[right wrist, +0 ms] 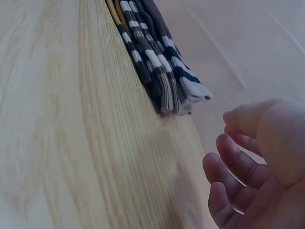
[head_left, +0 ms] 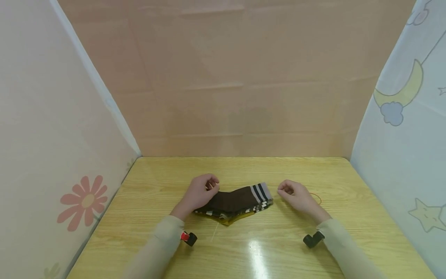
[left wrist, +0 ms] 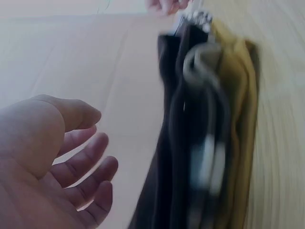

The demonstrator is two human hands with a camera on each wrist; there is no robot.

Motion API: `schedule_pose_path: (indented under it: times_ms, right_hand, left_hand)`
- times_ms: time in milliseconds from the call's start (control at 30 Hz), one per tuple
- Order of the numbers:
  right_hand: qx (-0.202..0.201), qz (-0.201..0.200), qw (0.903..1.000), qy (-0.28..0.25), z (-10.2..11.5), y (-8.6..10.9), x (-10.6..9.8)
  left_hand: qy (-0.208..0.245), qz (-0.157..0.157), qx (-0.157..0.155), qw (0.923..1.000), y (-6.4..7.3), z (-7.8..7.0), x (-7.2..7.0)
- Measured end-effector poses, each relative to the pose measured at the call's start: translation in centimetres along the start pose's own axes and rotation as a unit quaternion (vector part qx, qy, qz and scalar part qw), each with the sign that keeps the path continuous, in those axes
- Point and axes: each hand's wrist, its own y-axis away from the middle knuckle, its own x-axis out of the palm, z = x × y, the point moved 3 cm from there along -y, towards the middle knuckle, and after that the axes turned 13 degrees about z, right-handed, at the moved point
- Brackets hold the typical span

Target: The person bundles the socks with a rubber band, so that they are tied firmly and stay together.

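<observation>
A flat stack of socks [head_left: 235,201] lies on the wooden table, a dark brown one on top with a pale grey cuff and black stripes. Beneath it show patterned layers with white patches, and mustard yellow at the bottom. My left hand [head_left: 202,190] hovers by the toe end, its fingers loosely curled; the left wrist view shows this hand [left wrist: 62,162] apart from the socks [left wrist: 205,124] with nothing in it. Just right of the striped cuffs [right wrist: 176,81] is my right hand [head_left: 296,195], fingers relaxed and holding nothing.
A thin orange loop [head_left: 319,198] shows beside my right hand, partly hidden by it. The table [head_left: 146,217] meets a plain tan backdrop [head_left: 240,97] behind. Patterned white sheets hang at the left [head_left: 45,116] and right [head_left: 411,155].
</observation>
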Motion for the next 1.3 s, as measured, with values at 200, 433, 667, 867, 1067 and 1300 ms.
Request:
schedule_pose_path:
  times_ms: [200, 433, 667, 867, 1067, 1300]
  right_hand:
    - [0.007, -0.007, 0.9998, 0.017, -1.0, 0.8, -1.0]
    - [0.011, -0.011, 0.9992, 0.036, -1.8, 1.7, -2.2]
    - [0.013, -0.034, 0.9962, 0.079, -2.6, 2.2, -3.6]
    - [0.027, -0.037, 0.9942, 0.097, -3.7, 2.6, -4.4]
    - [0.037, -0.045, 0.9912, 0.119, -4.5, 3.4, -5.0]
    - [0.038, -0.049, 0.9853, 0.159, -5.3, 3.7, -5.5]
  left_hand:
    - [-0.030, 0.077, -0.003, 0.9965, -2.3, -2.4, 3.1]
    - [-0.069, 0.135, -0.047, 0.9873, -4.3, -3.5, 6.0]
    - [-0.140, 0.176, -0.090, 0.9701, -5.7, -4.2, 8.2]
    - [-0.165, 0.186, -0.109, 0.9624, -6.6, -4.5, 9.2]
    - [-0.158, 0.200, -0.121, 0.9592, -7.3, -4.7, 9.6]
    - [-0.154, 0.215, -0.130, 0.9554, -8.2, -4.9, 9.9]
